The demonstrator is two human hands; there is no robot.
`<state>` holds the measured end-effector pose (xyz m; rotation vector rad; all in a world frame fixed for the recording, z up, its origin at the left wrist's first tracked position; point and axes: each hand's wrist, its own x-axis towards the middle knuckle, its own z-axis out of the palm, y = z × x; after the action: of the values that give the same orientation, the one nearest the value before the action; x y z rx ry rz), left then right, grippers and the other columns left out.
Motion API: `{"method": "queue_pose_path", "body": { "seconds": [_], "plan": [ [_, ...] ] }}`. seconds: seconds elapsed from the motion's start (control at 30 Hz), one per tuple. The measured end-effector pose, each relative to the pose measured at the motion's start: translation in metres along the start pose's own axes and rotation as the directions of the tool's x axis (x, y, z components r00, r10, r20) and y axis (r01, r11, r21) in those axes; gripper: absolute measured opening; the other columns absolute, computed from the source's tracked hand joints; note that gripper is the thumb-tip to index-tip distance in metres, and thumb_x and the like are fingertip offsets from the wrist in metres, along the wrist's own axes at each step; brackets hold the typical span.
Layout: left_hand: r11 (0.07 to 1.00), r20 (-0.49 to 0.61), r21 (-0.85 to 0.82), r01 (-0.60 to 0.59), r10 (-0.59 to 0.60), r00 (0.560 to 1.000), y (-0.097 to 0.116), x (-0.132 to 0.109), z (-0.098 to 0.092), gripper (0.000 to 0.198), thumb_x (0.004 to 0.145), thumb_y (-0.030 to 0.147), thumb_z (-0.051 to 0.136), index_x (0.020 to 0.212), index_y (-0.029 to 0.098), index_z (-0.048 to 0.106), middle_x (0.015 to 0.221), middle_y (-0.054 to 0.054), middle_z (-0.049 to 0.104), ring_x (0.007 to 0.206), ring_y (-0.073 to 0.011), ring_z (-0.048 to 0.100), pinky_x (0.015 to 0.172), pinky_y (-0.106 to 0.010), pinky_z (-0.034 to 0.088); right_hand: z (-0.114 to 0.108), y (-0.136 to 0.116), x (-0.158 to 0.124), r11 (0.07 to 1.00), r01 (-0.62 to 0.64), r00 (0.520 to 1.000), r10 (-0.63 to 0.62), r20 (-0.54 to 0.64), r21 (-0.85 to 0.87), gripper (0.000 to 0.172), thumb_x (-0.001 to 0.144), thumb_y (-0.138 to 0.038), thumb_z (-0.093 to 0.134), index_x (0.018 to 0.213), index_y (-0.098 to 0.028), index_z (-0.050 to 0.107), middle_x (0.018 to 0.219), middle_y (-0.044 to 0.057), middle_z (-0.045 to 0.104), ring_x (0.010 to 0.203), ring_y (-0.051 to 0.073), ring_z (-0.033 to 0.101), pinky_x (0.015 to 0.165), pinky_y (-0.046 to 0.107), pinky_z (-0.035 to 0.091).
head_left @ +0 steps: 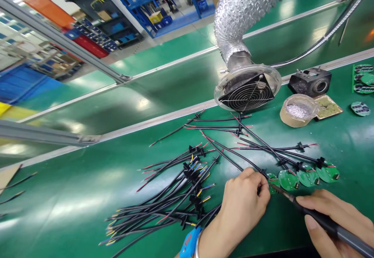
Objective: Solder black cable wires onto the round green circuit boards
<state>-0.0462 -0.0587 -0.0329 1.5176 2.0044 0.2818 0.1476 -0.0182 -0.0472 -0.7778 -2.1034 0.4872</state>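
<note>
My left hand is closed, thumb and fingers pinched together at a black cable beside a round green circuit board; the fingers hide part of the grip. A red wire end lies on that board. In my right hand is a soldering iron, held like a pen. Its metal tip points left and reaches the board at the wire end. More round green boards, such as this one, sit in a row to the right, each with a black cable and red wire at it.
A pile of black cables with coloured wire ends lies left of my hands. Above the work hangs a fume extractor hood on a silver duct. Back right are a soldering iron stand, a round tub and a sponge.
</note>
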Motion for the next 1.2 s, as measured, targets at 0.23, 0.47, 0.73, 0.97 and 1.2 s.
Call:
{"method": "queue_pose_path", "body": {
  "seconds": [0.23,0.47,0.73,0.97,1.2],
  "plan": [
    [1.0,-0.013,0.001,0.01,-0.01,1.0,0.001,0.0,0.003,0.015,0.085,0.019,0.056,0.077,0.023,0.068,0.08,0.0,0.068,0.071,-0.0169,0.065,0.064,-0.027,0.042,0.001,0.001,-0.001,1.0,0.008,1.0,-0.008,-0.002,-0.006,0.016,0.085,-0.012,0.054,0.096,-0.02,0.063,0.074,0.001,0.069,0.064,0.013,0.069,0.055,0.022,0.052],
    [0.998,0.03,0.044,0.039,-0.04,0.999,0.009,0.004,-0.005,0.015,0.083,0.018,0.057,0.075,0.022,0.068,0.08,-0.001,0.069,0.071,-0.0174,0.064,0.064,-0.028,0.04,0.002,-0.001,-0.015,0.999,-0.034,0.999,0.034,-0.034,0.002,0.02,0.084,-0.012,0.054,0.096,-0.022,0.066,0.078,0.001,0.07,0.07,0.017,0.07,0.061,0.027,0.056],
    [0.992,0.065,0.122,0.017,-0.025,0.998,0.017,0.009,-0.013,0.018,0.078,0.014,0.054,0.073,0.021,0.07,0.076,-0.003,0.07,0.07,-0.0197,0.065,0.065,-0.029,0.043,-0.006,0.01,-0.025,0.997,-0.05,0.996,0.054,-0.073,0.057,0.016,0.084,-0.015,0.057,0.096,-0.02,0.067,0.08,0.002,0.069,0.069,0.017,0.069,0.059,0.026,0.054],
    [0.999,0.087,-0.009,-0.043,0.044,0.995,0.012,0.012,-0.022,0.011,0.073,0.015,0.061,0.074,0.021,0.071,0.076,0.0,0.073,0.072,-0.0189,0.066,0.068,-0.028,0.046,-0.009,0.004,-0.017,0.995,-0.073,0.995,0.078,-0.068,0.071,0.015,0.086,-0.016,0.056,0.096,-0.022,0.066,0.078,0.002,0.069,0.065,0.016,0.069,0.054,0.024,0.054],
    [0.979,0.166,-0.204,-0.009,0.044,0.985,0.006,0.01,-0.033,0.012,0.078,0.011,0.063,0.076,0.021,0.07,0.069,0.005,0.068,0.06,-0.0114,0.059,0.059,-0.022,0.041,-0.015,0.005,-0.02,0.998,-0.06,0.997,0.061,-0.038,0.027,0.014,0.087,-0.02,0.058,0.098,-0.021,0.066,0.078,0.002,0.069,0.065,0.015,0.069,0.055,0.023,0.055]
  ]
}}
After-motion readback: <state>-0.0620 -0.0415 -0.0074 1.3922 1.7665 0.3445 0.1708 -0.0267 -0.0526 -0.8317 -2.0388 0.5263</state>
